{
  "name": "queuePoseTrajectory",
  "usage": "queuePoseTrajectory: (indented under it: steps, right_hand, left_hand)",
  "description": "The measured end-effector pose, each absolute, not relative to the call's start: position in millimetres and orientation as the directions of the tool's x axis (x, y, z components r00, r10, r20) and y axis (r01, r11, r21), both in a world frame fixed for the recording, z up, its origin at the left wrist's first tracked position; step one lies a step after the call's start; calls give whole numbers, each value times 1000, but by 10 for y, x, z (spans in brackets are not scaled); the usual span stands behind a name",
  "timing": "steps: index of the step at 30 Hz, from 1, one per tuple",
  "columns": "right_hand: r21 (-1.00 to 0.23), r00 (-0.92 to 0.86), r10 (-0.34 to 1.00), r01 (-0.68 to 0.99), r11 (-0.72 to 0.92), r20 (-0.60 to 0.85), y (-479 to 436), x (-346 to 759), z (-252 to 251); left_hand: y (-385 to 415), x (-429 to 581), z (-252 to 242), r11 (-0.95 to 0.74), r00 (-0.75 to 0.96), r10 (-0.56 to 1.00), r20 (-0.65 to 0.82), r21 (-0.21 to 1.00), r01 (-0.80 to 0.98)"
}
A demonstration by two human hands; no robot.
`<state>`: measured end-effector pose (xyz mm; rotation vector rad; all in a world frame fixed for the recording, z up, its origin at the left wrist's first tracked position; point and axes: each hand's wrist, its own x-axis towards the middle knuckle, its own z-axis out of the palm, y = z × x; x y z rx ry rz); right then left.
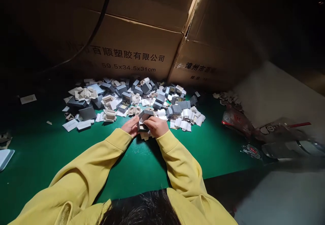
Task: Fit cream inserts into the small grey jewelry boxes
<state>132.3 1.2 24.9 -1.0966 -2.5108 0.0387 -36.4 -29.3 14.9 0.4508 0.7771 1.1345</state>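
Note:
Between my two hands is a small dark grey hinged box [146,114] with its lid raised, like a jewelry box. My left hand [131,126] grips its left side, fingers closed on it. My right hand [157,126] is closed at the box's right side, its fingertips reaching into the opening; whether they pinch an insert is hidden. Just beyond lies a heap of similar dark boxes [124,102], some with lids up, mixed with folded white and tan card pieces [110,115]. A bit of pale card [144,136] shows under the held box.
Large cardboard cartons [132,39] stand behind the heap on the green table [137,171]. A dark cable [95,32] hangs at the left. Plastic packets [237,120] lie at the right. A pale flat object [6,159] sits at the left edge.

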Motion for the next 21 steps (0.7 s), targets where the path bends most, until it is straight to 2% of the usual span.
queuePoseTrajectory:
  steps: [7, 12, 21]
  right_hand:
    - [-91, -631, 760, 757, 648, 157, -73, 1265, 485]
    - [-96, -637, 769, 763, 639, 60, -90, 1255, 569]
    - [-86, -662, 744, 750, 656, -92, -130, 1219, 662]
  left_hand:
    - [-274, -388, 56, 379, 254, 925, -282, 700, -605]
    - [-256, -395, 35, 372, 257, 928, -269, 694, -617]
    - [-258, -400, 33, 388, 190, 920, -343, 720, -575]
